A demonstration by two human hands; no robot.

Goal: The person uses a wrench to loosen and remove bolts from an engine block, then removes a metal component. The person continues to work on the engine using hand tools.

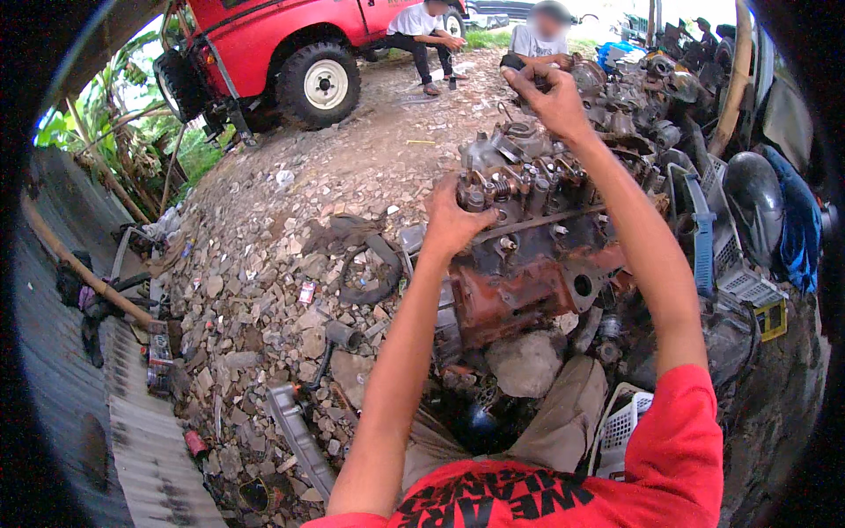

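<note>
Seen from the head view, where the whole work lies in front of the knees, the engine [510, 304] sits low over the stony ground [255, 299], with a large rock [525, 363] just beside its near side. It looks very heavy and rigid, its rusty casting likely rough, perhaps oily on top; the solid lower edges would give a surer hold than the valve gear [528, 180], which may shift or pinch. The left hand [458, 216] lies on the gear's left end, thumb and fingers spread around it; whether it squeezes, I cannot tell. Raised above the far side, the right hand [550, 92] seems to pinch a small dark piece [511, 61], probably light and best kept at the fingertips.
</note>
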